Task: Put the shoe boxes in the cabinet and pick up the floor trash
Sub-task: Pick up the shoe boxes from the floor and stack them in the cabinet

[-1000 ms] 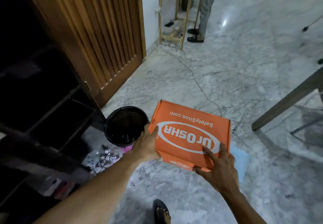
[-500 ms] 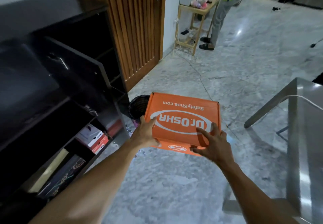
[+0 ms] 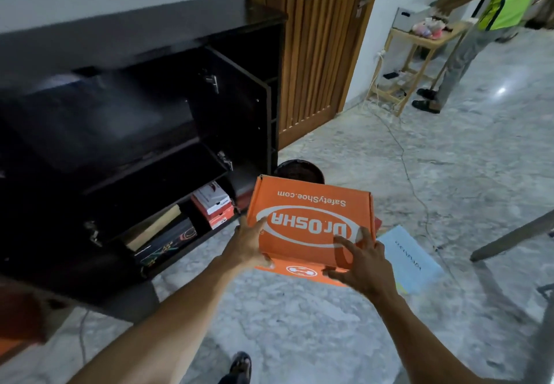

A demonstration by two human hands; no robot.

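Observation:
An orange shoe box [image 3: 311,212] with white "Dr.OSHA" lettering is held in the air in front of me. My left hand [image 3: 250,244] grips its near left corner and my right hand [image 3: 362,266] grips its near right edge. The black cabinet [image 3: 144,36] stands to the left with its doors open. Its bottom shelf holds a red and white shoe box [image 3: 214,203] and darker boxes [image 3: 166,241]. The upper shelves look dark. A light blue sheet [image 3: 409,259] lies on the floor under the box's right side.
A black round bin [image 3: 299,169] sits on the marble floor just behind the box, by the cabinet's right end. A cable [image 3: 404,161] runs across the floor. A person in a green vest [image 3: 479,21] stands by a wooden rack [image 3: 419,51]. A table leg [image 3: 515,238] slants at right.
The view has risen and swung left, bringing the open cabinet into sight. The orange box stays in both hands and now sits closer to the cabinet's right end.

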